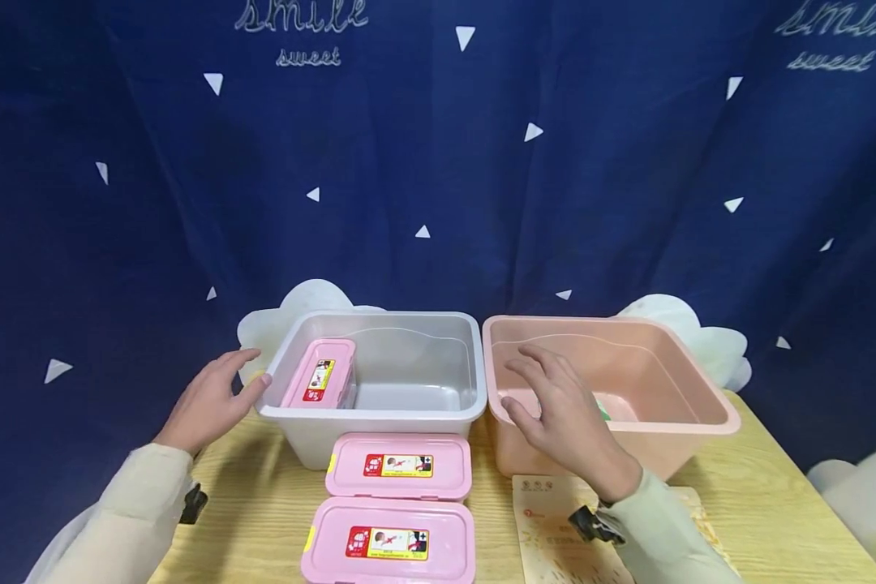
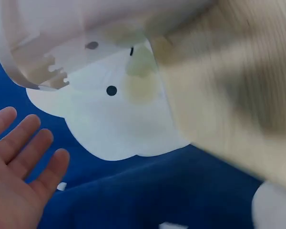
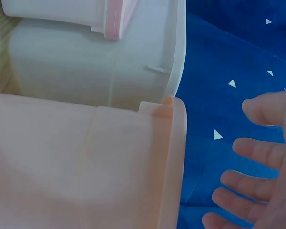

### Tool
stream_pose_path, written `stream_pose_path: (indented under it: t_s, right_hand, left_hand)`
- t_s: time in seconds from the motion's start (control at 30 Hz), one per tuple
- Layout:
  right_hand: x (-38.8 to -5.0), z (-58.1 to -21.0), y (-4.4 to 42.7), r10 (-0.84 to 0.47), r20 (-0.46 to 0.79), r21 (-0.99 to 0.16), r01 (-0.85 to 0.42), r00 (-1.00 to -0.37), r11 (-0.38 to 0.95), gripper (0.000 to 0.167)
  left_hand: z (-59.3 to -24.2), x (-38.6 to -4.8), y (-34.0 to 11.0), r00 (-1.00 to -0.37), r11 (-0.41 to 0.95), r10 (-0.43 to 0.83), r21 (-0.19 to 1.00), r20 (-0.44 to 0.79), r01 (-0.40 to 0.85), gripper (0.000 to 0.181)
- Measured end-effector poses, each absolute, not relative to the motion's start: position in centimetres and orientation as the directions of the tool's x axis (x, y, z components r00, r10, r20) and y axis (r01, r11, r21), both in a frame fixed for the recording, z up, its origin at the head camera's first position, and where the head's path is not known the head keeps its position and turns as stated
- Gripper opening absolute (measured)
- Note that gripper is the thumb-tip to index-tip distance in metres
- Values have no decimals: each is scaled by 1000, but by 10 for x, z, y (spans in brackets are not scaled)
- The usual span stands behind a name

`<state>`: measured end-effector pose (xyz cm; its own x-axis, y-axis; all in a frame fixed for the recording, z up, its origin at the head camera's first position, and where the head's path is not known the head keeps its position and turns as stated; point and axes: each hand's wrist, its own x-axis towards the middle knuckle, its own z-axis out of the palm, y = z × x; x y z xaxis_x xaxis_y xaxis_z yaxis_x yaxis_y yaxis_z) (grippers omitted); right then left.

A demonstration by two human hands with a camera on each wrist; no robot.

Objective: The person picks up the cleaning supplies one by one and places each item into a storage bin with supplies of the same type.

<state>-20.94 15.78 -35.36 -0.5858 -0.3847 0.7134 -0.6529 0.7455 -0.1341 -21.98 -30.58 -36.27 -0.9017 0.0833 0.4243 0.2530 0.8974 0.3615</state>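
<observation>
My left hand (image 1: pixel 212 401) is beside the left rim of a light grey bin (image 1: pixel 390 419), fingers spread and holding nothing. The left wrist view shows that hand (image 2: pixel 26 164) apart from the bin. Over the near left part of a peach-pink bin (image 1: pixel 672 427) hovers my right hand (image 1: pixel 569 414), its fingers loosely bent with nothing between them. A pink-lidded plastic box (image 1: pixel 339 357) stands inside the grey bin along its left wall. In front of that bin lie two more, a farther pink-lidded box (image 1: pixel 350 466) and a nearer pink-lidded box (image 1: pixel 328 560).
A beige printed package (image 1: pixel 547 543) lies on the wooden table (image 1: pixel 241 503), partly under my right forearm. Something green (image 1: pixel 603 411) shows inside the peach-pink bin, mostly hidden by my right hand. A dark blue curtain (image 1: pixel 438 162) hangs behind, with white cloud shapes (image 1: pixel 672 316) behind the bins.
</observation>
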Motion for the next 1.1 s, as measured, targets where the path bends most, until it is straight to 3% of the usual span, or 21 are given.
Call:
stream_pose_path:
  t_s: [0.2, 0.4, 0.6, 0.87, 1.1]
  right_hand:
    - [-209, -353, 156, -387, 706, -139, -653, -593, 745, 46]
    - [-210, -352, 156, -392, 714, -138, -666, -579, 733, 45]
    - [-211, -352, 152, -399, 718, -140, -680, -570, 720, 45]
    - [-208, -353, 141, -412, 709, -185, -715, -573, 675, 42]
    - [-201, -345, 122, -465, 587, -335, -721, -663, 606, 40]
  left_hand:
    - [-373, -223, -311, -965, 802, -30, 583, 259, 131, 57]
    - [-378, -224, -314, -987, 750, -65, 659, 146, 48, 64]
    - [-383, -224, -310, -992, 719, -55, 694, 113, 39, 63]
    - [-397, -221, -302, -993, 566, -64, 823, 99, 45, 56]
    - [-398, -221, -302, -993, 526, -64, 849, 97, 49, 57]
